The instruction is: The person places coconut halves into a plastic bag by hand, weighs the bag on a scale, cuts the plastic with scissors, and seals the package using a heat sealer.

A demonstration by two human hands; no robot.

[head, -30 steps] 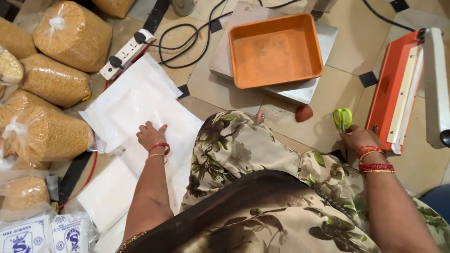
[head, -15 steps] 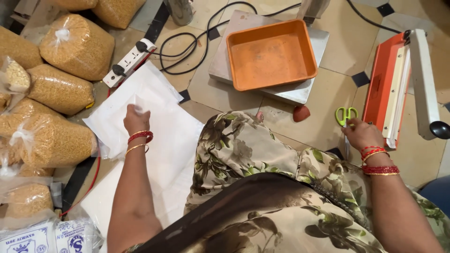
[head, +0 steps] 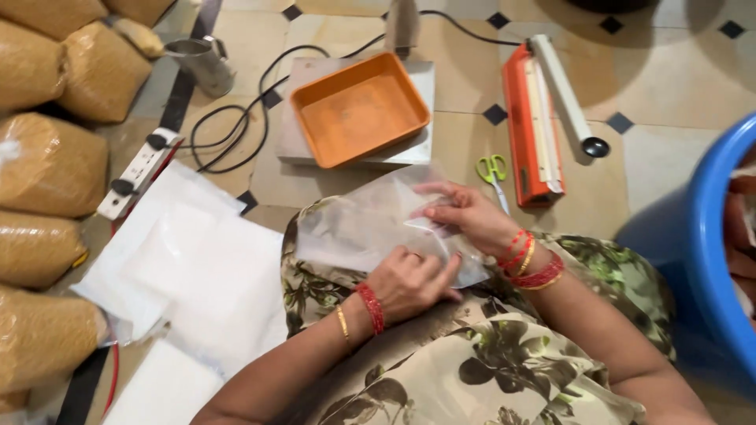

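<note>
Head view: both hands on a clear plastic bag over the lap

Head cam looks down at a seated person in a floral garment. Clear plastic bag (head: pixel 370 228) lies across the lap, held by both hands. Left hand (head: pixel 413 282) grips its lower edge, fingers curled onto the film, red + gold bangles at the wrist. Right hand (head: pixel 465 214) pinches the bag's right side near the top, fingers closed on the plastic, red bangles on that wrist too.

On the tiled floor just beyond the bag: orange tray (head: pixel 360 108) sitting on a grey weighing scale (head: pixel 409 145). Green-handled scissors (head: pixel 493 170) lie right of the scale, beside an orange heat sealer (head: pixel 529 130) w/ its white arm raised. Stack of white bags (head: pixel 197 267) lies flat to the left of the lap. White power strip (head: pixel 140 173) near it, black cable looping behind. Filled grain sacks (head: pixel 47 165) line the left edge. Metal cup (head: pixel 201 63) on its side, upper left. Blue tub (head: pixel 709 260) at right edge
</note>
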